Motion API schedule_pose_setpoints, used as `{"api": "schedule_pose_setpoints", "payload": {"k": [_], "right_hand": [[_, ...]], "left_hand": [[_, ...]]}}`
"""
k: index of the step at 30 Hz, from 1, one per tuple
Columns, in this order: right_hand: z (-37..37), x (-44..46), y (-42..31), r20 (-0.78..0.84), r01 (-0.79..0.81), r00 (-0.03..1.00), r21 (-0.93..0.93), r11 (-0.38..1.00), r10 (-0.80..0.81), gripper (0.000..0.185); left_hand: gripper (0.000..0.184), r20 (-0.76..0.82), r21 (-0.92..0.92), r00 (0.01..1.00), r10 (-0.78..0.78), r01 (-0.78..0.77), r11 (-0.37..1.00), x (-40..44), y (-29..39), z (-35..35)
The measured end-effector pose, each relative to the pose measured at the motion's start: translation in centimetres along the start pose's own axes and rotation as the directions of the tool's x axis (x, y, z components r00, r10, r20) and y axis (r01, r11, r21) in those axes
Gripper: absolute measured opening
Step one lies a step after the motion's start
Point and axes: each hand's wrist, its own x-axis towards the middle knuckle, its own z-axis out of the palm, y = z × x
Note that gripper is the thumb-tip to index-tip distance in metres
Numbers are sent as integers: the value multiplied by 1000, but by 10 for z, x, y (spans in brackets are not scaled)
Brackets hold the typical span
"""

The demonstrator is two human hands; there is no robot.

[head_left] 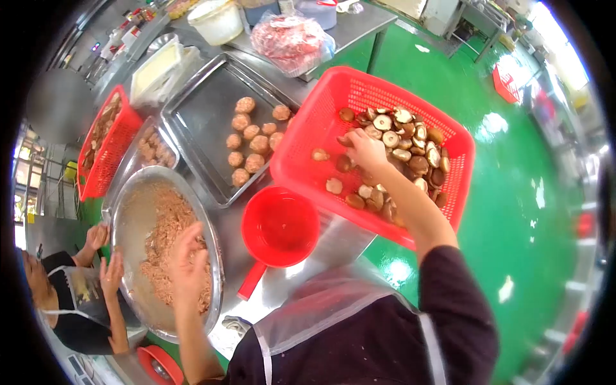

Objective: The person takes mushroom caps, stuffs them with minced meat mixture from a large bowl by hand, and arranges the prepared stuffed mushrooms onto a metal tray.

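Observation:
My right hand (367, 149) reaches into a red plastic basket (301, 138) and its fingers are closed on a brown mushroom cap (346, 138). Many more mushrooms (418, 165), some showing pale undersides, are heaped on the basket's right side. Over a large metal bowl (215, 240) hovers my left hand (188, 256), fingers apart, with nothing seen in it. Ground meat (168, 221) fills part of that bowl. On the metal tray (192, 122), rounded pieces topped with meat (258, 144) stand in loose rows.
Between bowl and basket sits a red dipper (280, 226) holding liquid. A co-worker's hands (110, 269) are at the bowl's left edge. Another red basket (106, 144) stands at left. A plastic bag of meat (292, 42) and a white bucket (216, 22) are at the back.

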Motion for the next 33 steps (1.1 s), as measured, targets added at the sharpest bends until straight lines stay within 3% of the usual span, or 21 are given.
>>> {"api": "schedule_pose_setpoints", "payload": {"k": [1,3,4,6,8,10,13,15,18,20,22,25,26,29,32,33], "right_hand": [[-15,-5,-18,-87,47,995,76,996,-40,26],[-49,-27,-63,-221,258,954,248,934,-205,31],[-70,-42,-93,-318,386,902,294,875,-291,33],[-91,-62,-136,-452,631,753,290,719,-478,26],[-96,-75,-168,-527,787,596,235,570,-606,21],[-103,-88,-189,-502,835,514,108,539,-696,20],[-109,-106,-213,-481,848,456,-23,530,-749,20],[-107,-112,-225,-475,864,430,-30,502,-768,22],[-95,-120,-247,-531,818,546,173,548,-648,22],[-89,-123,-270,-485,731,675,336,594,-557,21],[-82,-117,-302,-390,706,708,408,579,-588,17],[-53,-108,-354,15,533,752,574,621,-660,14],[-39,-104,-371,19,628,641,561,539,-767,12],[31,-85,-411,290,652,453,536,535,-843,16],[115,-60,-439,478,782,360,314,538,-801,25],[132,-53,-447,366,844,295,334,420,-883,28]], "left_hand": [[41,14,-204,1000,-14,16,979,-3,8,21],[38,109,-591,994,14,53,805,-2,16,58],[43,134,-690,991,-3,96,718,1,23,76],[47,246,-838,966,-81,254,483,10,32,95],[46,352,-929,936,-13,351,114,13,38,102],[40,316,-949,943,102,313,46,5,41,97],[35,229,-953,971,63,210,218,-20,43,83],[33,206,-963,978,31,197,184,-31,35,73],[31,136,-976,989,-60,144,163,-53,14,56],[30,115,-981,987,-114,131,144,-75,-4,39],[29,65,-981,971,-231,105,166,-100,-26,25],[28,-32,-976,928,-372,52,213,-136,-60,5],[28,-71,-976,896,-438,28,215,-149,-69,-2],[26,-182,-968,776,-604,-33,249,-184,-90,-25],[25,-292,-950,659,-693,-117,290,-205,-100,-45],[24,-326,-943,630,-705,-162,291,-208,-104,-50]]}}
